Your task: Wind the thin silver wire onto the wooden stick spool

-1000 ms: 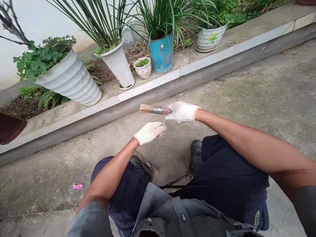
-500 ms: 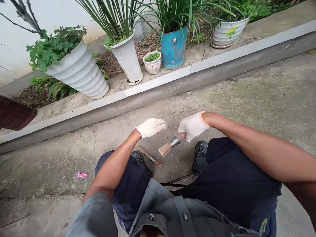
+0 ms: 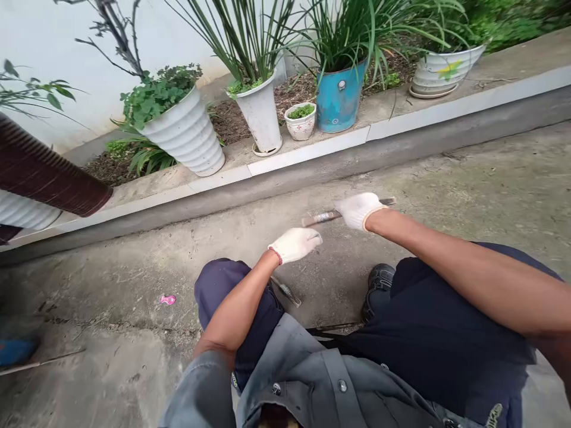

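In the middle of the frame, the right hand [image 3: 359, 210], in a white knitted glove, has swung the flat, brown wooden stick [image 3: 333, 215] from its slant toward the knees to a nearly level pose, which carries the winding work farther up the frame. Its fingers wrap firmly around the wood, beside a band of shiny silver wire [image 3: 323, 217]. Lower left of it, the gloved left hand [image 3: 295, 244] curls its fingertips together; whether they pinch wire is indiscernible. A second wire-bound stick [image 3: 286, 291] lies on rough grey concrete [image 3: 468, 196].
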A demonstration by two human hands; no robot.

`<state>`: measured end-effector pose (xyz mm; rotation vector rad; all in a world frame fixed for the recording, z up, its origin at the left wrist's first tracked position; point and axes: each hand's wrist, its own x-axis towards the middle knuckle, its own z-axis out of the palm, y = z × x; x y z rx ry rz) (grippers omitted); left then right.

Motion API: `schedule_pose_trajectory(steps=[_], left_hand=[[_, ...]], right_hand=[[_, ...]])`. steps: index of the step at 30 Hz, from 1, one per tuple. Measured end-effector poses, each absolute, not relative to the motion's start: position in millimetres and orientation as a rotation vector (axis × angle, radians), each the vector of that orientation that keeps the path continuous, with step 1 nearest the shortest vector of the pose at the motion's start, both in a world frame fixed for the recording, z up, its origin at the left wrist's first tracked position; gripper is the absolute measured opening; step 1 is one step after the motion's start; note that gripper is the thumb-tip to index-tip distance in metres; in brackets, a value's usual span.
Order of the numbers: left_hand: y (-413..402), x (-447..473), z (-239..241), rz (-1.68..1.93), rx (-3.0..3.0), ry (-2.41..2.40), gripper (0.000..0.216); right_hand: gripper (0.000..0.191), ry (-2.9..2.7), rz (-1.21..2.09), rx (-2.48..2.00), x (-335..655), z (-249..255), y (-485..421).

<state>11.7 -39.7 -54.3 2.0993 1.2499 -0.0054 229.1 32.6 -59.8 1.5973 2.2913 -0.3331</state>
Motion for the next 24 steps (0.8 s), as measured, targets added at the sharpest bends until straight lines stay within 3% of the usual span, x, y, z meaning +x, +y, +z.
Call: schedule_pose_trajectory(steps=[3, 8, 14, 16, 20, 24], left_hand=[[-45.0, 3.0, -58.7, -0.029, 2.212, 1.247, 0.039], [-42.4, -11.0, -61.4, 0.011, 2.285, 1.228, 0.039], [-62.5, -11.0, -64.5, 0.161, 2.185, 1.169, 0.031], [-69.3, -9.8, -65.2, 0.172, 2.22, 1.182, 0.039], [-72.4, -7.1, -66.1, 0.142, 2.29, 1.33, 0.035], [-72.6, -3.5, -66.5, 0.017, 2.291, 1.398, 0.035]], right_hand=[[0.012, 2.248, -0.352, 1.423, 224.2, -71.4, 15.8], [0.014, 2.349, -0.804, 0.93, 232.2, -70.1, -9.6], [0.027, 2.431, -1.244, 1.112, 245.2, -46.2, -18.0], [0.028, 2.466, -1.198, 1.294, 239.6, -43.2, -18.4], [0.028, 2.521, -0.703, 1.631, 219.1, -48.9, -13.8], [0.034, 2.308, -0.379, 1.674, 205.3, -64.2, -6.6]])
